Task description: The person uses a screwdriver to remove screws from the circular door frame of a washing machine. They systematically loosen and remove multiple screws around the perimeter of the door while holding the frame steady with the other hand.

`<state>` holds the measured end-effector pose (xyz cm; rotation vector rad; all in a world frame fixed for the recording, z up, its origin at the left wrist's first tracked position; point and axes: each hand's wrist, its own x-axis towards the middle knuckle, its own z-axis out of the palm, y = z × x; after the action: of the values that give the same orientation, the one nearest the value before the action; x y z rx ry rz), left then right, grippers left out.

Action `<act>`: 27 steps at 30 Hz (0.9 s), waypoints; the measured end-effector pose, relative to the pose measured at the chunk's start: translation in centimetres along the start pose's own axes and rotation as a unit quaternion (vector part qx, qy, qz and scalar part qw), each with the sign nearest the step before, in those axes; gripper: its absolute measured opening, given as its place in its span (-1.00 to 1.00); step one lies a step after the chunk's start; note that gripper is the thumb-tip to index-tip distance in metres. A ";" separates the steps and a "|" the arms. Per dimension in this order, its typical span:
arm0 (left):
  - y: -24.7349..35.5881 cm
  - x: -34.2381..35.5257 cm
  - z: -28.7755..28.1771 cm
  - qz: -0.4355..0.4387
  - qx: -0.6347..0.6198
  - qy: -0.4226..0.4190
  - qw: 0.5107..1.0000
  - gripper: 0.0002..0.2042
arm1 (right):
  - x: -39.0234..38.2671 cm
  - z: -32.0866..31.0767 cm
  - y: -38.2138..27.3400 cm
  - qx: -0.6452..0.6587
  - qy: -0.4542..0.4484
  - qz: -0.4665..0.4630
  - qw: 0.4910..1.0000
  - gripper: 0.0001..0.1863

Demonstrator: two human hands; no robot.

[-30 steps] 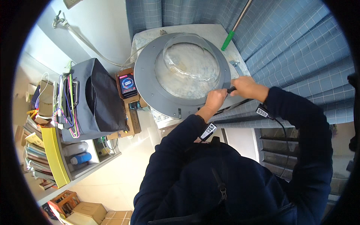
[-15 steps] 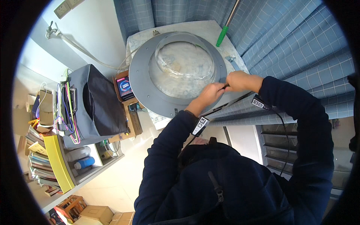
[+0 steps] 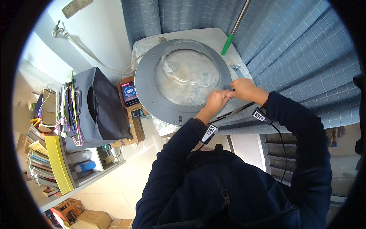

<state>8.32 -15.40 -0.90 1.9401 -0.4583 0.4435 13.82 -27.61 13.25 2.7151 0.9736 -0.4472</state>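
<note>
A large grey ring-shaped plate (image 3: 146, 76) with a raised clear dome (image 3: 192, 65) at its middle lies on a pale marbled tabletop (image 3: 209, 35). At the plate's right front rim my left hand (image 3: 218, 99) and my right hand (image 3: 244, 88) meet, fingers closed around a small dark item (image 3: 232, 90), mostly hidden between them and too small to make out. A grey metal piece (image 3: 236, 68) lies just behind my right hand on the tabletop.
A green-handled pole (image 3: 227, 44) stands at the back right against checked blue curtains (image 3: 297, 53). To the left are a dark fabric bin (image 3: 106, 110), a box of packets (image 3: 129, 91), shelves with books (image 3: 40, 164) and a wall tap with hose (image 3: 58, 30). Cardboard boxes (image 3: 95, 217) sit low left.
The dark item, plainly visible between my hands a second ago, is now more covered by my fingers. My hands stay together at the rim; the whole view has shifted slightly.
</note>
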 end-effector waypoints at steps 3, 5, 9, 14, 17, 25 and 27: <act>0.7 -0.4 0.7 -0.016 0.007 0.062 0.998 -0.86 | 0.6 0.9 -0.7 0.088 0.023 0.162 0.983 -0.60; 1.1 -0.7 1.0 -0.040 0.012 0.093 0.995 -0.86 | 0.9 1.9 -1.2 0.107 0.066 0.172 0.977 -0.63; 0.7 -1.0 0.2 -0.130 -0.071 0.033 0.988 -0.86 | 0.3 3.0 -0.9 0.152 0.147 0.003 0.977 -0.75; -1.1 0.4 -1.0 0.050 -0.109 -0.034 0.992 -0.84 | -0.6 2.3 0.6 0.182 0.100 -0.136 0.969 -0.83; -1.1 0.2 -1.1 0.045 -0.095 -0.031 0.994 -0.85 | -0.4 1.8 1.3 0.142 0.070 -0.222 0.962 -0.83; 0.6 0.9 2.1 -0.086 0.009 0.114 0.990 -0.83 | 1.2 -0.4 1.5 0.058 -0.044 -0.007 0.997 -0.59; 0.3 1.4 1.8 -0.117 -0.064 0.052 0.990 -0.84 | 2.2 -0.8 1.3 0.058 -0.126 0.019 0.990 -0.53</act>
<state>9.57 -17.30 -0.64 1.8101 -0.1842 0.3527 16.44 -27.10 13.39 2.6843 0.8492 -0.8400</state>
